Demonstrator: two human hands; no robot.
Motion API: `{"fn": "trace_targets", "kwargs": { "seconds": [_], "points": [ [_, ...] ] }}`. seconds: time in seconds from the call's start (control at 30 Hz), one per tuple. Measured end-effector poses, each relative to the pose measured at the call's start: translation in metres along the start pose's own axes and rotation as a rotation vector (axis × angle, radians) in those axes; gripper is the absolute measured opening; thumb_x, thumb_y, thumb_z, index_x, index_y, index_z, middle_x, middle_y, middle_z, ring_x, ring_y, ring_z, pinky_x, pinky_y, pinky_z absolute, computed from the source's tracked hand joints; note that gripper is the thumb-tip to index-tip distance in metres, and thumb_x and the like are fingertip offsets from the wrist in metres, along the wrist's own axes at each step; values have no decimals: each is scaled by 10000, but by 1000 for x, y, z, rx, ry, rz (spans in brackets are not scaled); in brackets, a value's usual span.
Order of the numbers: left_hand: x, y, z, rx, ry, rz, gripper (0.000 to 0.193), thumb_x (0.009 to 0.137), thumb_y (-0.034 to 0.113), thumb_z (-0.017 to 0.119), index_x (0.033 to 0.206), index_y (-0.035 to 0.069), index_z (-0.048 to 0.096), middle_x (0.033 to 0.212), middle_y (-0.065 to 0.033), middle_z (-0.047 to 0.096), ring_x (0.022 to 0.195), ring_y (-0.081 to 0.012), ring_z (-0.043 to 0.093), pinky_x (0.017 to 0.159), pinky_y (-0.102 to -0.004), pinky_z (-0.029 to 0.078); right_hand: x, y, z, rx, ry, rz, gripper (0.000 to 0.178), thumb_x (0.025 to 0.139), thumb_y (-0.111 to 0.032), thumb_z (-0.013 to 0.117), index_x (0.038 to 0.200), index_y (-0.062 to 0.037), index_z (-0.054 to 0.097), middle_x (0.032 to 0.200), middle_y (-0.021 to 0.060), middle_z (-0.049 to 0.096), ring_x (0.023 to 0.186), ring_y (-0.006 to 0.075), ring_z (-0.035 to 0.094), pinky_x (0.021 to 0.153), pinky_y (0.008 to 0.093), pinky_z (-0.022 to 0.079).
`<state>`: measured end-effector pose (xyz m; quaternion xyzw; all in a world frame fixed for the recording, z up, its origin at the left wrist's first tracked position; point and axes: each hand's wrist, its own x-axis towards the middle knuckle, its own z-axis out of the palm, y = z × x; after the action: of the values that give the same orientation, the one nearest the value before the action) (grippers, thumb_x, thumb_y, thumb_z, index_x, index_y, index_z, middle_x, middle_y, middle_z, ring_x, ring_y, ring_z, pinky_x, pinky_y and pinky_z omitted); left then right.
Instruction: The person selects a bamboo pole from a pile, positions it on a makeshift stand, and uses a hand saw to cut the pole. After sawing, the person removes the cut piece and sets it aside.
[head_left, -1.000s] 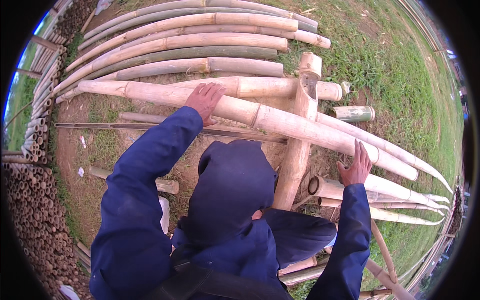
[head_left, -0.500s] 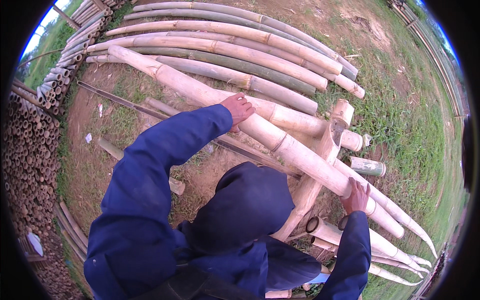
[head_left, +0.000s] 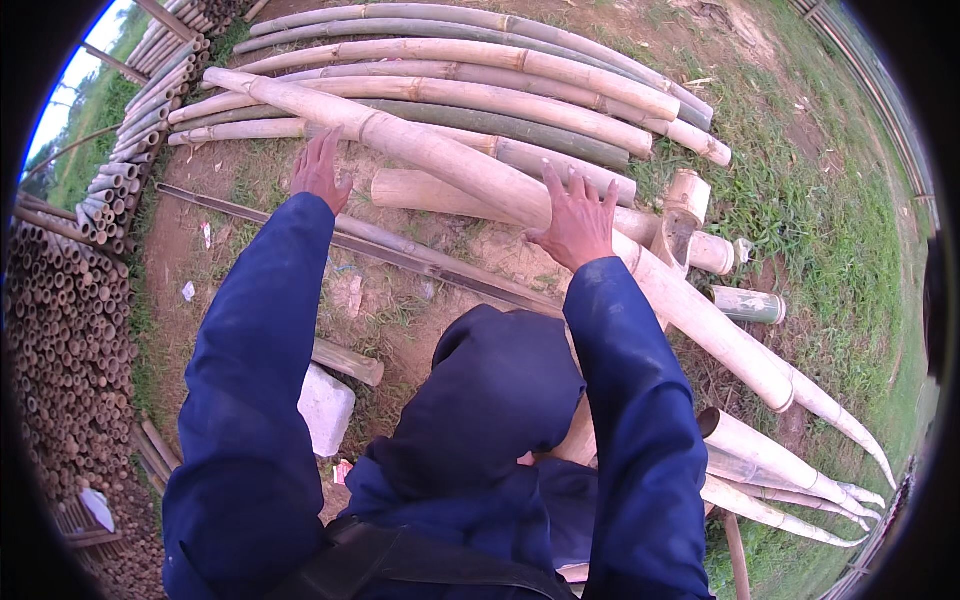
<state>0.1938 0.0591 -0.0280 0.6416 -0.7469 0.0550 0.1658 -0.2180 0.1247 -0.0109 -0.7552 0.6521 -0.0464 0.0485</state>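
A long pale bamboo pole (head_left: 450,166) lies slantwise from the far left to the right, resting across a notched bamboo support (head_left: 686,205). My right hand (head_left: 580,220) has its fingers spread at the pole's middle, over its near side; whether it touches cannot be told. Off the pole's near edge, my left hand (head_left: 320,172) is raised with its fingers stretched out, holding nothing. A thick bamboo piece (head_left: 430,193) lies behind the pole, partly hidden by it.
Several bamboo poles (head_left: 440,88) lie side by side at the back. A dark split channel (head_left: 250,211) crosses the ground. Stacked bamboo (head_left: 70,350) stands at left, a white block (head_left: 325,408) near my left arm, more poles (head_left: 770,465) at lower right.
Both hands have let go of their earlier grips. My left hand has moved left, and my right hand has come from near the pole's right end to its middle. The pole has shifted slightly.
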Motion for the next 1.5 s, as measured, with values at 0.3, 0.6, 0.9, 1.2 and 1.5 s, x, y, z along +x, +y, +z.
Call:
{"fn": "trace_targets", "kwargs": {
  "seconds": [0.3, 0.6, 0.9, 1.2, 1.5],
  "points": [
    [-126, 63, 123, -986, -359, -710, 876, 891, 518, 769, 1548, 55, 422, 1482, -212, 539, 1250, -324, 598, 1004, -476, 487, -130, 62, 13, -147, -61, 259, 1232, 665, -434, 948, 1649, -167, 256, 1611, 229, 397, 1522, 438, 323, 1227, 701, 139],
    [-85, 173, 129, -1354, -373, -652, 1011, 860, 550, 789, 1591, 26, 328, 1432, -170, 579, 1226, -301, 600, 958, -431, 488, -168, 96, 1, -225, -174, 331, 1241, 675, -462, 935, 1647, -121, 242, 1622, 190, 403, 1545, 385, 301, 1245, 676, 144],
    [-176, 76, 179, -772, -158, -811, 828, 813, 330, 874, 1439, -19, 460, 1271, -273, 618, 1135, -333, 645, 1003, -426, 512, -164, 131, 24, -93, -140, 206, 869, 675, -369, 898, 1406, -68, 539, 1236, 114, 648, 1213, 314, 619, 1255, 625, 169],
    [-198, 70, 241, -754, -116, -1320, 637, 878, 390, 799, 1319, 14, 537, 1196, -208, 641, 1063, -336, 670, 864, -483, 543, -85, 95, 22, -62, -24, 148, 777, 684, -364, 866, 1353, -95, 580, 1253, 88, 643, 1234, 314, 600, 1257, 606, 176],
    [-164, 62, 250, -1393, -245, -1661, 594, 994, 476, 632, 1434, 98, 502, 1331, -176, 617, 1112, -367, 682, 897, -544, 578, -94, 68, 36, -139, 218, 29, 882, 747, -355, 864, 1497, -84, 485, 1373, 141, 603, 1333, 336, 546, 1242, 636, 191]
  ]
}}
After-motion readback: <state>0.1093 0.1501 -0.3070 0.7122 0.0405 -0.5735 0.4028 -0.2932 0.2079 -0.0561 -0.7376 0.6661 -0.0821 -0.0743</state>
